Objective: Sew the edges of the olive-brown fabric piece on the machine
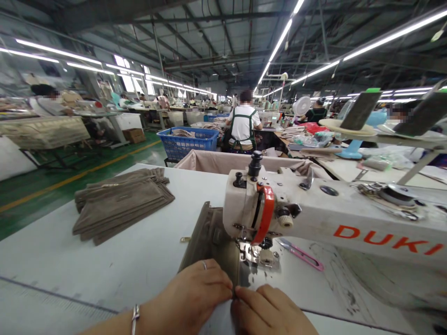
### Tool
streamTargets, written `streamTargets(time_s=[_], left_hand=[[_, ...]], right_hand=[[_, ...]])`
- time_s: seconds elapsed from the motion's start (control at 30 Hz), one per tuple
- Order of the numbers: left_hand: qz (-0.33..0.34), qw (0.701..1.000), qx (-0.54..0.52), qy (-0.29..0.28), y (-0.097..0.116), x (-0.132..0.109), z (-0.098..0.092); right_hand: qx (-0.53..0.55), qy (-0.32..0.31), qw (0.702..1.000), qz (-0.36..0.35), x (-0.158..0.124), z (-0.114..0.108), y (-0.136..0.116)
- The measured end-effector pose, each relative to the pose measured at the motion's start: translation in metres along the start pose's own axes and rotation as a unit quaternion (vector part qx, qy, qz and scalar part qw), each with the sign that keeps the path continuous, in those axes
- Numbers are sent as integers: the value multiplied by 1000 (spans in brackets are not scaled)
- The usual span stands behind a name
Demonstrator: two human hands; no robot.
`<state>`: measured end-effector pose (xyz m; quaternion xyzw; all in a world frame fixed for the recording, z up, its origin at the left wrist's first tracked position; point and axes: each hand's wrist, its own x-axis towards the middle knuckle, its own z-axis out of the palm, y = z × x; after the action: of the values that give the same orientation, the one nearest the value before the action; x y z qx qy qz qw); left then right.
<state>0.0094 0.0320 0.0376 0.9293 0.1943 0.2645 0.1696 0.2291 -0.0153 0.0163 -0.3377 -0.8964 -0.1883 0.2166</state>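
Head view, read from left to right: ruler marks [63, 298] run along the near left part of the worktop [150, 279]. Beyond them lies a stack of brown cloth pieces [122, 204], loosely fanned and set well clear of the machine, presumably to keep the sewing area free while staying within reach. Farther back stands a blue basket [188, 146] holding more material.

One brown cloth piece [204, 246], the item in hand, lies flat on the worktop just left of the needle area, its long edge running toward the person. A zip pull [185, 239] juts out at its left side, away from the metal foot [256, 255]. Whether any cloth sits beneath the foot is unclear.

The left hand [199, 291] lies across the near part of the piece, thumb and forefinger pinched on its right edge. The right hand [272, 309] meets it, fingertips almost touching; whether it grips or merely presses cannot be made out. The pairing appears intended to keep the edge aligned and flat.

The sewing machine [349, 209] occupies the right side. Pink snips [303, 256] rest beneath its arm, handy yet clear of the cloth. Thread cones [361, 109] stand above, presumably for feeding.
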Motion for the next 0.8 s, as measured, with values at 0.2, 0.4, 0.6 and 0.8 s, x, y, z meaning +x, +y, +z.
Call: streamTargets(time_s=[0.2, 0.4, 0.6, 0.8], left_hand=[[10, 1000, -6, -1, -17, 10, -1], [24, 999, 29, 5, -32, 24, -3], [6, 998, 61, -1, -47, 36, -4], [-8, 995, 93, 23, -57, 43, -5]], right_hand=[[55, 16, 998, 5, 14, 2, 18], [85, 1, 995, 44, 22, 2, 25], [84, 11, 993, 83, 22, 9, 26], [99, 30, 990, 93, 25, 7, 27]])
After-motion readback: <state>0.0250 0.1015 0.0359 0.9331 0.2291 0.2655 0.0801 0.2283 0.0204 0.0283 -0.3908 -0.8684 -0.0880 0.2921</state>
